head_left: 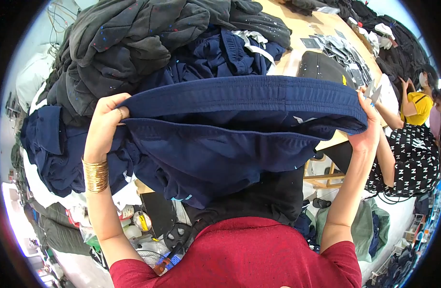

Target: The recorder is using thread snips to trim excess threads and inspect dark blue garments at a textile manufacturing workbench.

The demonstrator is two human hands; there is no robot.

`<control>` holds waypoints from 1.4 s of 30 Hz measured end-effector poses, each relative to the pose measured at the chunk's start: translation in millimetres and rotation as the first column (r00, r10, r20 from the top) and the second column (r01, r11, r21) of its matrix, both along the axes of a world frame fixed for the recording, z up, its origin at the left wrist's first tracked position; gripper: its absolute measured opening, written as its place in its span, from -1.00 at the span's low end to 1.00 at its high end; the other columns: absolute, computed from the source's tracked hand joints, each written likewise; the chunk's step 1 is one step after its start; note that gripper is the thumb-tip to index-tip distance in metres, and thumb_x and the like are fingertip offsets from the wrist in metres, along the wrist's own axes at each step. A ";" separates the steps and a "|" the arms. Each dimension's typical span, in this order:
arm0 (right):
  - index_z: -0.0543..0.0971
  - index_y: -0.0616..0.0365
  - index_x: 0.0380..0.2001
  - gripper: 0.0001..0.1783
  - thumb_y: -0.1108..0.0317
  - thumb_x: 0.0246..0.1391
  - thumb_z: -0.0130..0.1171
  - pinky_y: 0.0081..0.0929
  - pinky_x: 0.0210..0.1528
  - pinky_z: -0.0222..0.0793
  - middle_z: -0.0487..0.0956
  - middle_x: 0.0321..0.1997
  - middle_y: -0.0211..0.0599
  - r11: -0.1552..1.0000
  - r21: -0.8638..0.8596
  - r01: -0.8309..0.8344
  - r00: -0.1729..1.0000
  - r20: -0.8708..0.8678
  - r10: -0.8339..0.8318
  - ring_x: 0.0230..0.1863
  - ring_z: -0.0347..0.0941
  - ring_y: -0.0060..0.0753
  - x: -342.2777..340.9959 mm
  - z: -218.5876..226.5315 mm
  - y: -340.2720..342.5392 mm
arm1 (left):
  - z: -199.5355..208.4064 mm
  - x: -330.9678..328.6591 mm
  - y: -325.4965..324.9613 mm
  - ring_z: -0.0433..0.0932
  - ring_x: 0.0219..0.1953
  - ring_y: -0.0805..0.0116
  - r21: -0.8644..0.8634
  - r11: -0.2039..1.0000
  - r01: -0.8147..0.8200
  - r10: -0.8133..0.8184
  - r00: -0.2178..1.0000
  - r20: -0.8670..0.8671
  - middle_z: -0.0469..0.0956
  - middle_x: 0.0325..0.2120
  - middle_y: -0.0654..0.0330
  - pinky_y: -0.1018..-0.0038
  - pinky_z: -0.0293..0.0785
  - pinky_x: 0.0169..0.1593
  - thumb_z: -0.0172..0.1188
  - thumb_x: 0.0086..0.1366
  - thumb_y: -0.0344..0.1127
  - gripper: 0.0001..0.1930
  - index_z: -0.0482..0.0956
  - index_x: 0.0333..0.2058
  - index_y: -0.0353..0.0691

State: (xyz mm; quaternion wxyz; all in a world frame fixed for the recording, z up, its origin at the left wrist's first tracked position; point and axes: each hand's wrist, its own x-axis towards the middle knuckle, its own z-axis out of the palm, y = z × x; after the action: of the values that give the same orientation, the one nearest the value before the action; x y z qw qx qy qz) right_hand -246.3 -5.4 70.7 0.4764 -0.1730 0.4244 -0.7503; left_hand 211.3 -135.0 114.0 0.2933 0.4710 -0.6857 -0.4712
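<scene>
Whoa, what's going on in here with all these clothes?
A person in a dark red top is holding up a navy garment with both hands. The left hand and right hand grip opposite ends of its stretchy waistband, which hangs open. Ahead lies a big heap of dark grey cloth. To the right is someone in a black-and-white patterned top.

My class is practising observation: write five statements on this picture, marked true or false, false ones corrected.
The left hand and right hand grip the waistband of the navy garment. True.
The right wrist wears gold bangles. False: the gold bangles circle the left.
A dark grey cloth heap lies beyond the garment. True.
The waistband is pressed shut. False: it gapes open.
A person in a patterned top is on the right. True.
</scene>
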 end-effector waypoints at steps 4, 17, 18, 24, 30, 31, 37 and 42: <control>0.51 0.11 -0.20 -0.78 0.36 0.04 0.14 -0.46 -0.12 0.38 0.56 -0.25 -0.39 0.989 -0.049 -0.138 0.989 -0.056 0.136 -0.23 0.49 -0.50 0.1 -1.8 7.0 | 2.9 -1.8 3.1 0.23 -0.54 0.75 -0.033 0.990 -0.135 0.133 0.990 -0.048 0.39 -0.57 0.50 0.75 0.16 -0.41 -0.12 0.00 -0.56 -0.78 0.53 -0.43 -0.34; 0.52 0.22 -0.42 -0.86 0.49 -0.13 0.22 -0.71 -0.34 0.29 0.49 -0.49 -0.46 0.917 0.029 -0.398 0.914 -0.071 0.399 -0.44 0.41 -0.65 108.1 -19.0 -28.6 | -98.5 -100.0 6.3 0.41 -0.04 0.36 0.053 0.755 0.654 -0.651 0.756 -0.063 0.47 -0.11 0.14 0.45 0.27 0.07 0.17 0.17 -0.17 -0.65 0.48 -0.16 -0.30; 0.51 0.24 -0.41 -0.86 0.47 -0.11 0.20 -0.69 -0.32 0.30 0.49 -0.49 -0.44 0.918 0.010 -0.397 0.917 -0.048 0.397 -0.43 0.42 -0.64 96.9 -27.4 -28.5 | -100.9 -101.1 12.8 0.42 -0.13 0.44 -0.021 0.797 0.603 -0.602 0.792 -0.097 0.49 -0.19 0.19 0.50 0.29 0.01 0.14 0.20 -0.22 -0.76 0.51 -0.30 -0.31; 0.41 0.21 -0.37 -0.88 0.38 0.04 0.00 -0.59 -0.31 0.29 0.44 -0.46 -0.41 0.945 -0.012 -0.326 0.944 0.054 0.326 -0.40 0.39 -0.57 93.6 -58.3 -13.8 | -104.5 -113.3 39.6 0.48 -0.18 0.39 -0.014 0.851 0.525 -0.523 0.845 -0.116 0.50 -0.26 0.16 0.47 0.35 -0.04 0.16 0.20 -0.24 -0.76 0.46 -0.22 -0.25; 0.33 0.15 -0.49 -0.84 0.31 0.05 -0.01 -0.64 -0.33 0.24 0.36 -0.53 -0.46 0.968 0.001 -0.251 0.968 0.003 0.251 -0.45 0.32 -0.60 87.7 -66.7 -3.7 | -120.6 -110.1 50.0 0.40 -0.26 0.57 0.133 0.875 0.466 -0.377 0.827 -0.417 0.46 -0.33 0.30 0.61 0.32 -0.10 0.07 0.26 -0.33 -0.83 0.41 -0.25 -0.29; 0.32 0.15 -0.51 -0.83 0.31 0.04 -0.01 -0.65 -0.34 0.24 0.33 -0.55 -0.46 0.967 -0.013 -0.255 0.967 -0.009 0.255 -0.46 0.30 -0.62 85.6 -69.8 -0.7 | -117.2 -107.8 53.0 0.38 -0.25 0.61 0.259 0.841 0.474 -0.277 0.790 -0.547 0.45 -0.34 0.33 0.63 0.31 -0.10 0.05 0.27 -0.33 -0.84 0.41 -0.25 -0.30; 0.34 0.17 -0.56 -0.87 0.42 -0.05 0.07 -0.66 -0.42 0.21 0.33 -0.57 -0.46 0.971 0.178 -0.162 0.972 -0.141 0.188 -0.52 0.27 -0.64 85.9 -74.7 11.5 | -107.3 -98.9 64.7 0.42 -0.30 0.61 0.256 0.869 0.423 -0.271 0.841 -0.469 0.50 -0.37 0.32 0.65 0.37 -0.14 0.21 0.18 -0.36 -0.75 0.47 -0.21 -0.36; 0.40 0.23 -0.50 -0.90 0.44 -0.07 0.08 -0.67 -0.42 0.19 0.35 -0.56 -0.47 0.957 0.195 -0.214 0.949 -0.190 0.251 -0.52 0.26 -0.67 90.9 -76.9 10.0 | -103.9 -97.9 68.4 0.47 -0.32 0.60 0.434 0.819 0.376 -0.137 0.862 -0.488 0.55 -0.40 0.29 0.65 0.39 -0.17 0.17 0.20 -0.36 -0.80 0.54 -0.26 -0.38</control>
State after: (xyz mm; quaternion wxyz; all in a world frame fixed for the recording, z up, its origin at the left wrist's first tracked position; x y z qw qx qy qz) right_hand -155.4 4.6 -6.2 0.5269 -0.2594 0.5127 -0.6263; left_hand 113.4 -66.6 10.0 0.2341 0.3151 -0.5093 -0.7658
